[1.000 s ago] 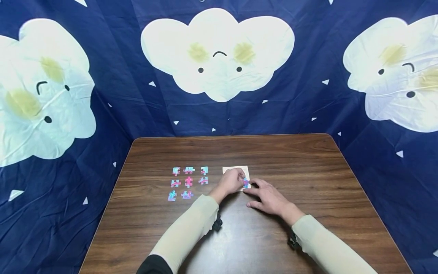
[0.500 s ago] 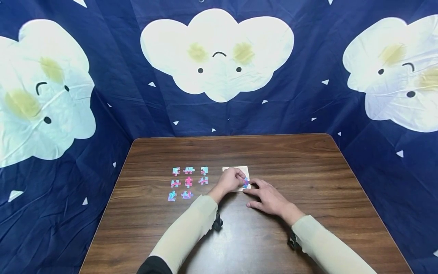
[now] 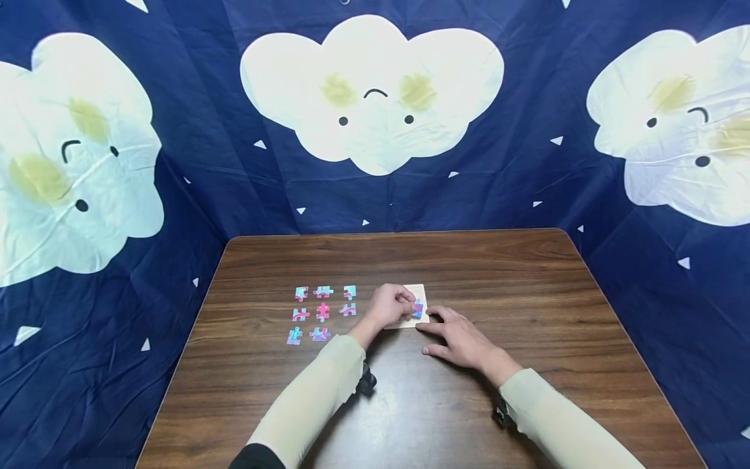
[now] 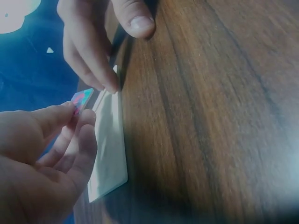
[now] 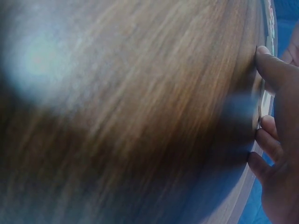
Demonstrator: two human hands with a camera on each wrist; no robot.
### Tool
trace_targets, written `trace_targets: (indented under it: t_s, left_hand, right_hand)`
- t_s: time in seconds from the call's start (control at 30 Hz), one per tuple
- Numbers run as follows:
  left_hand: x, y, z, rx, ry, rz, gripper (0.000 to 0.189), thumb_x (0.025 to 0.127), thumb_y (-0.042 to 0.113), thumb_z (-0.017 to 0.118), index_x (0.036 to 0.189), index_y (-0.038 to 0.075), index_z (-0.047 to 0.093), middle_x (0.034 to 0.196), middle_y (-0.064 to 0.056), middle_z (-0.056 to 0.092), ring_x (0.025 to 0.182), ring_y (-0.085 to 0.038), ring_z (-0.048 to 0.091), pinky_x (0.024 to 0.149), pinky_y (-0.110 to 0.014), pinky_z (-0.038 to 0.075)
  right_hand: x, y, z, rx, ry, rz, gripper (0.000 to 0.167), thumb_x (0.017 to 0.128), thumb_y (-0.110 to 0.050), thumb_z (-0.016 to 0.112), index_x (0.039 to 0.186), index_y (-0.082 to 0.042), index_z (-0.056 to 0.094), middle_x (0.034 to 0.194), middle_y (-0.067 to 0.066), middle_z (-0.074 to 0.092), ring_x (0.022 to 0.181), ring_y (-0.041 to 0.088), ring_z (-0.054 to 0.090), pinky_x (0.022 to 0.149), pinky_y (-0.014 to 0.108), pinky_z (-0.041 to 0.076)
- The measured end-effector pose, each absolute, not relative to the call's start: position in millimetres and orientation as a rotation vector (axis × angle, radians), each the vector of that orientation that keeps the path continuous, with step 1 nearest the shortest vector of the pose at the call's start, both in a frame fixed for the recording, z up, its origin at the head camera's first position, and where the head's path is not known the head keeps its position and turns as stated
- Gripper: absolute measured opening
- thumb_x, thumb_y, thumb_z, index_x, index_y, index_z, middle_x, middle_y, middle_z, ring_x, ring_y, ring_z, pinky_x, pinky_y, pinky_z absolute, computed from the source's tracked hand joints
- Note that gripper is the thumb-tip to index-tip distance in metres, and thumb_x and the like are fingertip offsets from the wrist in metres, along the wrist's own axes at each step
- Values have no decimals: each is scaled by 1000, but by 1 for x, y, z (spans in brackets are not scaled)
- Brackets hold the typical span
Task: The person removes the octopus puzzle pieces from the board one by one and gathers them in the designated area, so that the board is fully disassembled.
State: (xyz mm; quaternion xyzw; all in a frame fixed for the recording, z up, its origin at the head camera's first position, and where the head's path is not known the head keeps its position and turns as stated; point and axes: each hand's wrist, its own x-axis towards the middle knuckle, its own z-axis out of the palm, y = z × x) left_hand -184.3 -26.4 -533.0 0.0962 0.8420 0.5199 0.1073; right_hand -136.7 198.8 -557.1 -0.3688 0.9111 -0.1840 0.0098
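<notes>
My left hand [image 3: 389,306] pinches a pink, purple and blue jigsaw piece [image 3: 418,308] between thumb and fingers. In the left wrist view the jigsaw piece [image 4: 81,101] is raised over a pale square puzzle board [image 4: 110,149]. The puzzle board [image 3: 416,290] lies flat on the table, partly hidden by the left hand. My right hand [image 3: 463,339] rests at the board's right side, its fingers spread and fingertips right at the board's edge. In the right wrist view the right hand [image 5: 285,126] has its fingers extended along the table.
Several loose jigsaw pieces lie in rows left of the board, among them a pink piece [image 3: 323,311] in the middle and a blue and purple piece [image 3: 295,335] at the front. The brown wooden table [image 3: 498,273] meets a dark blue curtain [image 3: 328,195] with clouds.
My left hand has drawn slightly left with the jigsaw piece, which has turned a little and lies farther from the board's right edge. The right hand has stayed in place.
</notes>
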Motion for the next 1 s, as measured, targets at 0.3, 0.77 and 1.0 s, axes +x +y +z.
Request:
trace_targets:
  t_s: [0.3, 0.77, 1.0]
  left_hand:
    - [-175, -50, -527, 164, 2351, 1703, 13, 85, 1, 78, 95, -4, 71, 77, -13, 74, 72, -38, 75, 65, -45, 62]
    - [-158, -99, -529, 34, 2346, 1727, 10, 88, 0, 76, 96, -3, 70, 77, -11, 73, 68, -34, 73, 63, -43, 62]
    - [-149, -124, -531, -2, 2423, 1613, 8, 89, 3, 76, 94, 0, 71, 74, -11, 72, 62, -25, 70, 54, -38, 59]
  right_hand:
    - [-136, 197, -558, -1143, 2842, -579, 52, 90, -45, 77, 137, -24, 67, 143, 14, 53, 128, 34, 55, 103, 55, 47]
    - [-134, 196, -556, -1101, 2836, -594, 52, 91, -45, 75, 138, -25, 66, 145, 14, 52, 129, 35, 54, 103, 56, 47]
    - [-134, 195, -556, -1058, 2837, -565, 52, 92, -48, 74, 139, -28, 66, 147, 12, 51, 132, 34, 52, 105, 55, 45]
